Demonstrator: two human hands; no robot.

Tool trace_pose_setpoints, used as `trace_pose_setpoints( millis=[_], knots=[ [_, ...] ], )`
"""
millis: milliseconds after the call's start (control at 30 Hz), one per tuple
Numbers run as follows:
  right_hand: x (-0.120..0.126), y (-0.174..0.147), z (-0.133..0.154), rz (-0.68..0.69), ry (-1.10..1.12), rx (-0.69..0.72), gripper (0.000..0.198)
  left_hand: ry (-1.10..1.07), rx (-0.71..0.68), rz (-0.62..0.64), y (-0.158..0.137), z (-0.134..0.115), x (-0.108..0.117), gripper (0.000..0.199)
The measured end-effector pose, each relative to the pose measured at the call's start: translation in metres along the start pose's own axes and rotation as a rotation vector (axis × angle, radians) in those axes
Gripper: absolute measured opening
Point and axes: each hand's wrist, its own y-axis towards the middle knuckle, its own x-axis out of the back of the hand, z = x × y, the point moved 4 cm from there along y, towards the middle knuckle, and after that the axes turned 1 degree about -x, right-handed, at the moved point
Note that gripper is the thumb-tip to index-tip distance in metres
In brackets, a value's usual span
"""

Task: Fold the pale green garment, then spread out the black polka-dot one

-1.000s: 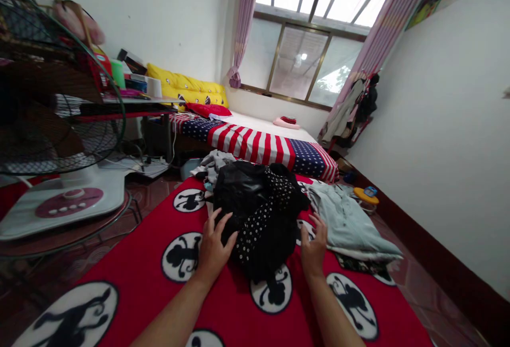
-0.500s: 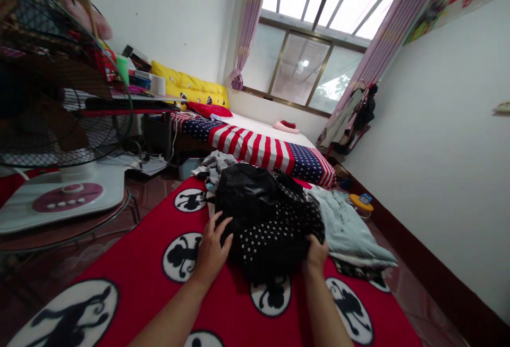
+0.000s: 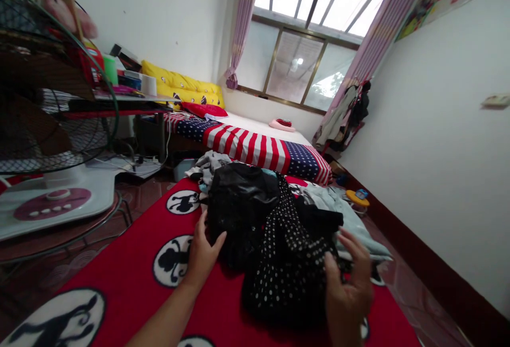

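Note:
A black garment with white polka dots (image 3: pixel 274 270) lies loosely spread on a red blanket (image 3: pixel 131 278) printed with white circles and dark figures. Beside it on the left is a shiny black, leather-like garment (image 3: pixel 243 187), bunched up. My left hand (image 3: pixel 205 254) rests at the left edge of the black clothing, thumb and fingers apart. At the right side of the dotted garment is my right hand (image 3: pixel 350 278), slightly blurred, its thumb and fingers spread with nothing visible between them. Pale blue-grey clothing (image 3: pixel 358 225) lies beyond it, and grey clothes (image 3: pixel 213 163) are heaped at the far left.
A floor fan (image 3: pixel 59 198) stands on a round stool at the left, near a cluttered desk (image 3: pixel 139 100). Behind is a bed with a striped, starred cover (image 3: pixel 247 145). A yellow stool (image 3: pixel 357 198) stands on the right near the wall. Clothes hang (image 3: pixel 346 113) by the window.
My right hand has come off the dotted garment and moved right and towards me. That garment now lies more spread out, to the right and nearer. My left hand stays beside the black clothing.

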Motion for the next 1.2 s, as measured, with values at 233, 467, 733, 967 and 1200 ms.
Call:
trace_pose_setpoints(
  millis=[233, 467, 733, 967, 1200],
  knots=[
    [-0.097, -0.063, -0.077, 0.481, -0.166, -0.138, 0.037, -0.401, 0.292, 0.042, 0.001, 0.011, 0.005, 0.076],
    [-0.079, -0.064, -0.086, 0.328, 0.137, -0.320, 0.028, -0.510, 0.349, 0.016, 0.038, -0.004, 0.001, 0.058],
    [-0.084, -0.066, -0.083, 0.389, 0.186, -0.310, 0.023, -0.221, -0.034, 0.271, 0.110, -0.068, -0.027, 0.038],
    [-0.084, -0.068, -0.087, 0.389, 0.174, -0.321, 0.023, 0.044, -0.482, 0.865, 0.008, -0.110, -0.070, 0.022],
    [-0.087, -0.077, -0.098, 0.402, 0.112, -0.319, 0.038, 0.596, -0.692, 1.021, -0.037, -0.107, -0.087, 0.085]
  ],
)
